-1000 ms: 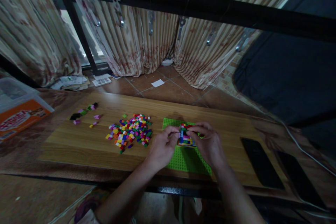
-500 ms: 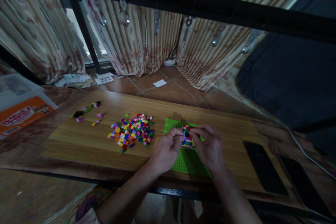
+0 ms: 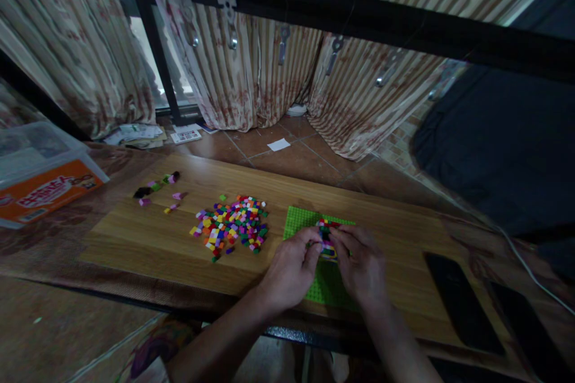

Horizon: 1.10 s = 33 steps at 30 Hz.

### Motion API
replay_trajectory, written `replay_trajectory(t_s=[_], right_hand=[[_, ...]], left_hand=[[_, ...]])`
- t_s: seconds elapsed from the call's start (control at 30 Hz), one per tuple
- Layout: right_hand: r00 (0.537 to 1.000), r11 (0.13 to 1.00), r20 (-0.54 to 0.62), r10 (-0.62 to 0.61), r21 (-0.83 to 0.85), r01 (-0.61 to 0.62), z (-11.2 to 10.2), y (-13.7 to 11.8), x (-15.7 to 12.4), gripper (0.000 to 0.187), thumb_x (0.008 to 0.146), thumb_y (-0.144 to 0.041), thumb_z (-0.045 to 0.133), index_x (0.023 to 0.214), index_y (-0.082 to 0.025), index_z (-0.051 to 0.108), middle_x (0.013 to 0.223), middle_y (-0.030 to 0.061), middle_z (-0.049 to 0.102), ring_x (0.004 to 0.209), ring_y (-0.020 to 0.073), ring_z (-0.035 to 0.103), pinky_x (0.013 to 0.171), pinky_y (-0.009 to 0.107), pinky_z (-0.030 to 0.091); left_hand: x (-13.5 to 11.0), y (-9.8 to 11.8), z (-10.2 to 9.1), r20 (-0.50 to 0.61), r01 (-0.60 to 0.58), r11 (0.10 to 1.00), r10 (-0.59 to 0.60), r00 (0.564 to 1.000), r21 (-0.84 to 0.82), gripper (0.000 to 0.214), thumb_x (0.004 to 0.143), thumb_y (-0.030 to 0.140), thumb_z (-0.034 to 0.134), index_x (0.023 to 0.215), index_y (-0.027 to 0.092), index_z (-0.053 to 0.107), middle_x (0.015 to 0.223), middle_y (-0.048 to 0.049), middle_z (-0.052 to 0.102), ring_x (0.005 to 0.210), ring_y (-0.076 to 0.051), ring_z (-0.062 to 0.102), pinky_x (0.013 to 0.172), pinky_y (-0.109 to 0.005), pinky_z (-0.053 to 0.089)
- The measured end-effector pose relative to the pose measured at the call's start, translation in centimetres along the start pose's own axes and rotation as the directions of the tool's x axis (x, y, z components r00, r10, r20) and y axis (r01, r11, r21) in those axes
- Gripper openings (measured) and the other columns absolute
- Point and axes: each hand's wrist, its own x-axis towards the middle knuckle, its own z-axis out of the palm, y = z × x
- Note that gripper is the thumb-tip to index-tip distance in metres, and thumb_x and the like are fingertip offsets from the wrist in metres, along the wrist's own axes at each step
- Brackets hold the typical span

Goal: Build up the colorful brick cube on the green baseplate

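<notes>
Left hand (image 3: 291, 269), right hand (image 3: 362, 266) on brick stack (image 3: 327, 240), wooden tabletop (image 3: 135, 239), striped curtains (image 3: 251, 72)

Two bare hands low and right of centre in the frame, left hand (image 3: 291, 270) and right hand (image 3: 360, 267) close together, fingers (image 3: 311, 249) curled inward, fingertips nearly meeting, left forearm (image 3: 215, 348) and right forearm (image 3: 398, 347) angling up from the bottom edge.

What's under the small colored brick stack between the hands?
The brick stack seems to sit on a green studded baseplate. The left hand and right hand cover its base, so its lowest layer cannot be seen.
</notes>
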Motion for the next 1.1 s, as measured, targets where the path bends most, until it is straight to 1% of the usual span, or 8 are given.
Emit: replay_trajectory(t_s=[0.33,0.5,0.63,0.7,0.77,0.9,0.97,1.1], right_hand=[[0.999,0.998,-0.013,0.049,0.034,-0.048,0.3,-0.5,-0.2,0.023,0.092,-0.027,0.050,0.093,-0.022,0.073,0.095,0.0090,0.067,0.090,0.0215,0.062,0.081,0.037,0.053],[0.990,0.988,-0.058,0.125,0.103,-0.119,-0.1,-0.9,0.0,0.023,0.091,-0.030,0.052,0.096,-0.022,0.073,0.096,0.0086,0.070,0.090,0.0216,0.065,0.084,0.038,0.052],[0.962,0.953,-0.124,0.245,0.212,-0.216,-1.1,-1.1,0.2,0.021,0.089,-0.034,0.056,0.092,-0.022,0.073,0.088,0.0066,0.071,0.082,0.0201,0.065,0.077,0.035,0.053],[0.943,0.900,-0.091,0.321,0.339,-0.273,-1.3,-1.4,0.3,0.020,0.087,-0.036,0.059,0.090,-0.022,0.073,0.087,0.0057,0.071,0.080,0.0196,0.066,0.074,0.034,0.053],[0.926,0.810,0.004,0.377,0.484,-0.332,-1.2,-2.1,0.2,0.018,0.084,-0.036,0.064,0.091,-0.022,0.073,0.090,0.0050,0.072,0.081,0.0190,0.066,0.074,0.033,0.054],[0.901,0.666,0.154,0.404,0.626,-0.406,-0.9,-3.6,0.2,0.019,0.080,-0.034,0.069,0.094,-0.023,0.073,0.093,0.0043,0.074,0.081,0.0182,0.068,0.075,0.033,0.054],[0.902,0.660,0.144,0.406,0.637,-0.399,-0.9,-4.0,0.3,0.016,0.079,-0.033,0.070,0.091,-0.024,0.074,0.092,0.0042,0.074,0.082,0.0184,0.068,0.075,0.033,0.054],[0.932,0.721,0.080,0.355,0.611,-0.327,-1.0,-4.0,0.2,0.010,0.081,-0.031,0.068,0.087,-0.025,0.074,0.090,0.0031,0.073,0.085,0.0185,0.067,0.080,0.034,0.052]], left_hand=[[-0.1,0.0,-0.1,-0.003,0.030,0.999,-0.030,1.000,-0.022,0.016,0.093,0.029,0.045,0.091,0.023,0.060,0.093,-0.0007,0.068,0.083,-0.016,0.063,0.078,-0.027,0.046],[0.4,-0.7,0.0,-0.097,0.078,0.974,-0.100,0.990,-0.212,0.017,0.089,0.030,0.051,0.091,0.021,0.065,0.085,0.0000,0.068,0.078,-0.015,0.063,0.073,-0.024,0.048],[1.0,-1.0,0.0,-0.139,0.122,0.895,-0.199,0.970,-0.428,0.016,0.082,0.031,0.061,0.083,0.017,0.068,0.074,0.0002,0.066,0.068,-0.013,0.060,0.066,-0.023,0.048],[1.1,-0.8,0.0,-0.123,0.157,0.838,-0.257,0.959,-0.522,0.017,0.078,0.032,0.065,0.082,0.016,0.069,0.071,0.0002,0.066,0.064,-0.012,0.059,0.063,-0.023,0.048],[1.1,-0.5,0.1,-0.094,0.186,0.786,-0.296,0.950,-0.589,0.019,0.074,0.032,0.069,0.083,0.015,0.071,0.069,-0.0001,0.067,0.062,-0.011,0.059,0.061,-0.023,0.048],[1.1,0.0,0.3,-0.060,0.172,0.734,-0.278,0.959,-0.657,0.022,0.072,0.032,0.072,0.085,0.014,0.072,0.070,-0.0015,0.069,0.061,-0.011,0.060,0.060,-0.022,0.049],[1.0,0.0,0.5,-0.064,0.145,0.748,-0.242,0.968,-0.648,0.021,0.073,0.032,0.072,0.086,0.015,0.073,0.069,-0.0016,0.069,0.061,-0.011,0.060,0.061,-0.023,0.050],[0.8,-0.1,1.1,-0.082,0.121,0.797,-0.208,0.975,-0.592,0.019,0.075,0.031,0.070,0.087,0.016,0.073,0.067,-0.0009,0.068,0.059,-0.011,0.059,0.060,-0.023,0.051]])
